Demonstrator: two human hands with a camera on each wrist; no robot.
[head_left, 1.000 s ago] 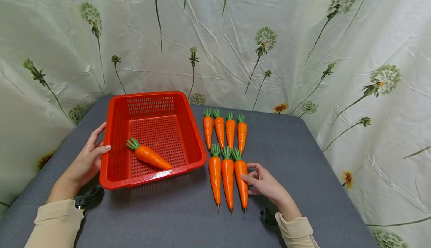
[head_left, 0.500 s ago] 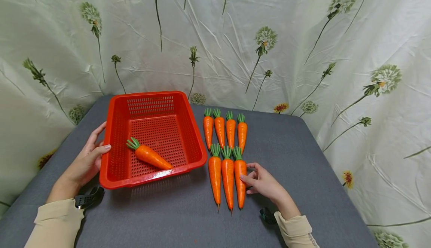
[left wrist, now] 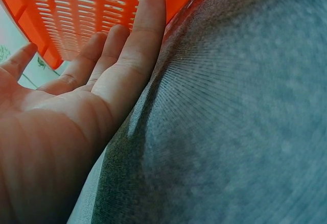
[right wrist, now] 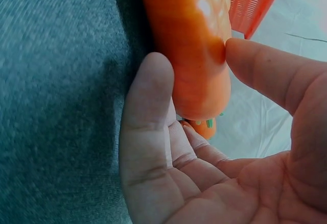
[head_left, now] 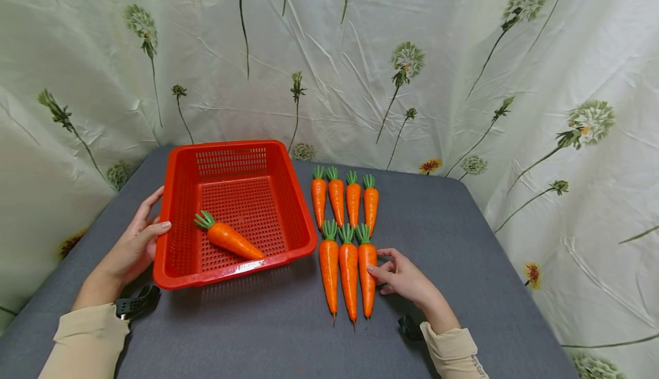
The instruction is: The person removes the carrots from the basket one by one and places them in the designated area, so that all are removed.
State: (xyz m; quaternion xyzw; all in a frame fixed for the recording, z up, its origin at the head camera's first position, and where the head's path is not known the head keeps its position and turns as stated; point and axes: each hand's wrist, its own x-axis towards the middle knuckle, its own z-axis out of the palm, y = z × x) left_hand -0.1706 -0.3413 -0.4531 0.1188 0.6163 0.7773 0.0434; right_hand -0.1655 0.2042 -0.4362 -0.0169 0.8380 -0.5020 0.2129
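Note:
A red plastic basket [head_left: 234, 274] with perforated walls is at the left of the table, with one carrot [head_left: 234, 240] lying slanted in it. My left hand [head_left: 126, 253] holds its left side, thumb over the rim and fingers against the outer wall [left wrist: 92, 9]. To the right of the basket, carrots with green tops lie in two rows. In the front row, my right hand [head_left: 404, 280] grips the rightmost carrot [head_left: 368, 296] from its right side. The right wrist view shows the thumb on top of this carrot [right wrist: 189, 60] and the fingers low along its side.
Two more carrots, one in the middle [head_left: 348, 276] and one at the left [head_left: 328, 276], share the front row. Behind them stands the back row of several carrots [head_left: 336, 199]. A floral curtain [head_left: 329, 53] hangs behind the grey table [head_left: 437, 224].
The rightmost front carrot has shifted slightly left and straightened up against the middle one, with my right hand following. Since half a second ago almost nothing has moved; the left hand and basket stay put.

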